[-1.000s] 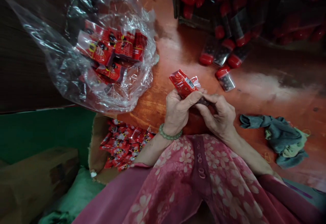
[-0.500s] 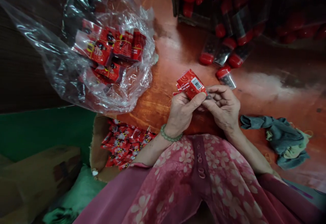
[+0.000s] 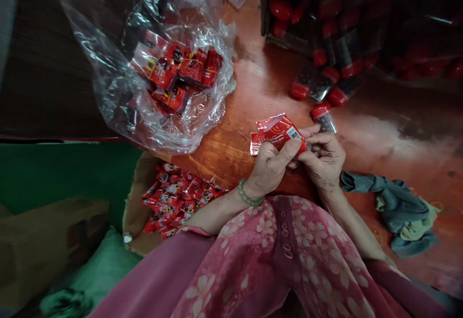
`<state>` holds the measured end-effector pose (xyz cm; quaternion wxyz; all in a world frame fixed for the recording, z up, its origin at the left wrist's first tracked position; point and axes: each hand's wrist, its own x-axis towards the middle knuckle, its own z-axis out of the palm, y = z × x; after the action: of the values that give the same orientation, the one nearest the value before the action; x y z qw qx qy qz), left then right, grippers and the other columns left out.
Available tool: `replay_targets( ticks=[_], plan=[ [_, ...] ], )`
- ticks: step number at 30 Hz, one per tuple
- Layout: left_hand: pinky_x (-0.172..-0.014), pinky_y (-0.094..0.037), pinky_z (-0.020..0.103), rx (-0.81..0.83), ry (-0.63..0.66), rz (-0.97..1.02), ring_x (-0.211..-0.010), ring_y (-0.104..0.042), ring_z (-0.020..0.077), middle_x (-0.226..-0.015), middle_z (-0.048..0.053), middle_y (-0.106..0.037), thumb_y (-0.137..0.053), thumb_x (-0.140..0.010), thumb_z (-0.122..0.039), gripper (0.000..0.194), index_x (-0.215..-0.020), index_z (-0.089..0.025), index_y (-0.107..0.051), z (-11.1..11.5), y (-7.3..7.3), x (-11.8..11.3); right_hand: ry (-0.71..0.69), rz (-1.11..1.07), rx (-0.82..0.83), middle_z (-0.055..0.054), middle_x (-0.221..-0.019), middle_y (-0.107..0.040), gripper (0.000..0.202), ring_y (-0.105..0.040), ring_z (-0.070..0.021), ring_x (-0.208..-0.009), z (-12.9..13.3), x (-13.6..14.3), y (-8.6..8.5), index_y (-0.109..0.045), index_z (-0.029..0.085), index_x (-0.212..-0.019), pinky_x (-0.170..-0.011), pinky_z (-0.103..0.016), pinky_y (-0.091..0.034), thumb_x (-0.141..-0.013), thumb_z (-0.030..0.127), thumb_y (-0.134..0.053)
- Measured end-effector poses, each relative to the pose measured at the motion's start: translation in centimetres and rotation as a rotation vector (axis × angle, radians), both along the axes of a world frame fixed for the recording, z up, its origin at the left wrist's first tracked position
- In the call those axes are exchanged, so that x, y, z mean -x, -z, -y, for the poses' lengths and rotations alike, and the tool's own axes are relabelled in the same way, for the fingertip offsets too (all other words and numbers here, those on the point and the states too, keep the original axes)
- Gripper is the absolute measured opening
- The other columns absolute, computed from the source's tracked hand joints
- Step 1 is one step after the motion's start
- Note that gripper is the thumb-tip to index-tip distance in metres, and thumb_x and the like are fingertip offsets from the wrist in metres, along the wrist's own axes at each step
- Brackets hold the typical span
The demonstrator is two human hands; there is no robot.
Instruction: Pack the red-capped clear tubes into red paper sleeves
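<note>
Now the packet [image 3: 278,134], above the table [image 3: 249,91], has turned, its pale far edge newly showing. The left hand [image 3: 273,166] grips it; the right hand [image 3: 327,156] meets its barcode corner, hold unclear, so handling seems centred there.

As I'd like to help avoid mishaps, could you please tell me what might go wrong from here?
The right hand is close to a red-capped container, so its fingers might nudge it. The red packet sticks out well past the thumb of the left hand, so it could tip or slip. The left forearm crosses over the cardboard box, and might brush it.
</note>
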<state>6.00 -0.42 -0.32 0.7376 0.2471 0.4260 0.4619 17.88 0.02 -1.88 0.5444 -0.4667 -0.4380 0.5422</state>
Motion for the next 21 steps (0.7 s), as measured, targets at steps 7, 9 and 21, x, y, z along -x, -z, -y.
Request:
replay_targets(
  ticks=[7,9,21],
  plan=[
    [-0.069,-0.049,0.025,-0.157,0.01,-0.025,-0.081,-0.066,0.013,-0.127,0.008,-0.076,-0.068,-0.09,-0.062,0.045,-0.107,-0.022,-0.078,0.8,0.2,-0.1,0.01,0.043,-0.068,0.007,-0.058,-0.068,0.046,-0.06,-0.0113,-0.037,0.2,-0.2,0.3,-0.059,0.024,-0.073,-0.036,-0.021,-0.05,-0.069,0.058,-0.09],
    [-0.068,-0.048,0.026,-0.166,0.013,-0.035,-0.077,-0.065,0.0123,-0.126,0.008,-0.076,-0.068,-0.09,-0.061,0.044,-0.107,-0.022,-0.079,1.1,0.0,0.0,0.008,0.072,-0.057,0.007,-0.056,-0.066,0.05,-0.058,-0.0113,-0.037,0.3,-0.3,0.4,-0.059,0.024,-0.07,-0.035,-0.022,-0.049,-0.067,0.063,-0.089],
    [-0.113,-0.053,0.043,-0.223,-0.009,-0.151,-0.119,-0.071,0.0259,-0.116,0.007,-0.08,-0.069,-0.092,-0.054,0.035,-0.101,-0.023,-0.081,3.2,-2.0,3.6,-0.325,-0.035,-0.002,0.003,-0.075,-0.072,0.047,-0.063,-0.0104,-0.051,1.4,0.9,-1.0,-0.063,0.022,-0.074,-0.048,-0.024,-0.055,-0.066,0.058,-0.092]
  ],
)
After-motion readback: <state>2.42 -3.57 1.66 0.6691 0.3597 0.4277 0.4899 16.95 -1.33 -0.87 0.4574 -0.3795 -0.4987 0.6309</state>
